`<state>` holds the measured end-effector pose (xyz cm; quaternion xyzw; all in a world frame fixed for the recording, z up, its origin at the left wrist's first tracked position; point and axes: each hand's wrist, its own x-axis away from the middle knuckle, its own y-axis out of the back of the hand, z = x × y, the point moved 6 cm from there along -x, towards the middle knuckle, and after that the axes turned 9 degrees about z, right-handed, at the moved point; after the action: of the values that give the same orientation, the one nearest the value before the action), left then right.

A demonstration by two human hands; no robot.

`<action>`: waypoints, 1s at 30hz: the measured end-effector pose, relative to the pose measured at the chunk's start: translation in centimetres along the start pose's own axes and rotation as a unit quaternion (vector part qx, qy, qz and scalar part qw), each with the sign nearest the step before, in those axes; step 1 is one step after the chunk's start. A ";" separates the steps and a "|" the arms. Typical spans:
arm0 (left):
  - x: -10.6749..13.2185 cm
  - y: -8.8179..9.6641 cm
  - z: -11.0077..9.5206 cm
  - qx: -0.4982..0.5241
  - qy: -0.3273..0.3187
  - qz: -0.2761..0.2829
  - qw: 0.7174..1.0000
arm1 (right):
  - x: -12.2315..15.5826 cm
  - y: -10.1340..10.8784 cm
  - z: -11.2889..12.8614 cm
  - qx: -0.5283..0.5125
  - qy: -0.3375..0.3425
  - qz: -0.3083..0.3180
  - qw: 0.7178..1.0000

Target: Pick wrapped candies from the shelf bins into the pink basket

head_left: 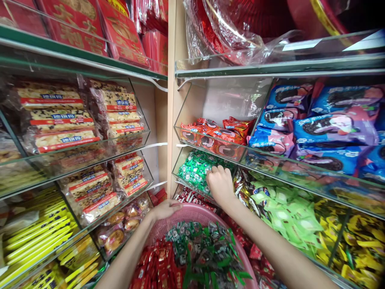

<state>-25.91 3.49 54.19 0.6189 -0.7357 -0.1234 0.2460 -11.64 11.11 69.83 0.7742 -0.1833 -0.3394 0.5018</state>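
Observation:
A pink plastic basket [207, 212] holds red-wrapped sweets [159, 261] on its left and green-and-clear wrapped sweets [207, 249] across the middle and right. At its far left rim, my left hand [166, 209] grips the edge, its fingers partly hidden. My right hand [221, 182] is closed in a fist at the front of a glass bin of small green-wrapped candies [192, 170]. Whatever the fist may hold is hidden by the curled fingers.
Glass-fronted shelves meet at a wooden corner post [172, 100]. Above the candies lie red snack packs [216, 134]; blue cookie packs [331, 128] fill the right. Light green packets [282, 204] sit lower right, and wrapped pastry bars [63, 116] stand at left.

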 end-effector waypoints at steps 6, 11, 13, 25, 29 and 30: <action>0.0 0.0 0.3 -0.002 -0.003 0.002 1.000 | 0.5 1.0 -0.3 0.003 0.005 -0.040 0.999; 0.0 0.1 0.2 -0.009 -0.007 -0.003 1.000 | 2.1 3.4 0.6 -0.113 0.048 -0.086 0.989; -0.1 0.1 0.3 -0.012 -0.009 -0.006 1.000 | 2.7 3.4 1.4 -0.255 0.086 -0.077 0.960; -0.4 0.2 1.0 -0.025 -0.008 -0.021 0.999 | 4.5 -8.2 5.9 -0.661 0.050 0.116 0.740; -0.4 0.2 0.7 -0.025 -0.007 -0.022 0.999 | 5.3 -9.5 6.0 -0.652 0.053 0.123 0.746; -0.3 0.1 0.6 -0.025 -0.008 -0.022 0.999 | 5.5 -9.6 6.1 -0.655 0.058 0.130 0.742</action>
<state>-26.31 3.75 53.67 0.6277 -0.7205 -0.1520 0.2525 -12.65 7.82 57.66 0.2420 0.0150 -0.2622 0.9341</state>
